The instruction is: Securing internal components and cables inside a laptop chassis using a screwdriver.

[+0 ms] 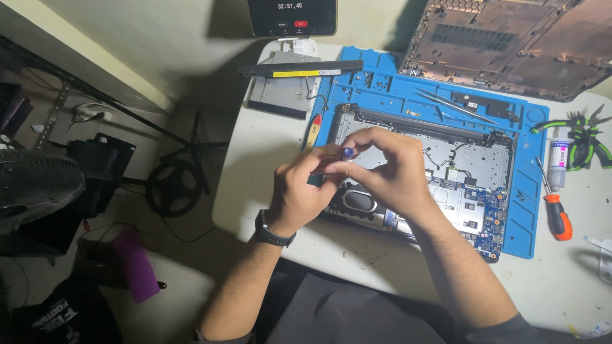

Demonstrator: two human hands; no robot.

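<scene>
Head view. Left hand (pixel 299 188), black watch (pixel 274 230) on wrist, fingers curled shut round a small screwdriver (pixel 347 153); only its blue-violet cap visible between the fingertips. Right hand (pixel 389 169) meeting the left, fingertips pinched together at the same tool, just under the cap. Both hands raised over an opened laptop (pixel 446 185): grey metal chassis, dark oval speaker (pixel 359 201) near the front edge, blue circuit board (pixel 488 213) at the right corner. Laptop lying on a blue mat (pixel 523 216), on a white table (pixel 574 280).

On the mat's far side: tweezers (pixel 452 105), scattered screws. Yellow-and-red tool (pixel 313 130) along the mat's left edge. Beyond the mat, left: long black battery (pixel 299 69) with a yellow stripe, lying across a flat grey drive (pixel 280 95). Beyond, right: removed bottom cover (pixel 510 41), inside face up. Right of the mat: orange-handled screwdriver (pixel 556 213), small white tube (pixel 558 162), green-handled pliers (pixel 583 140). At top centre, a phone (pixel 292 16) on a stand, screen lit. On the floor at left: fan (pixel 35 185), purple object (pixel 135 264).
</scene>
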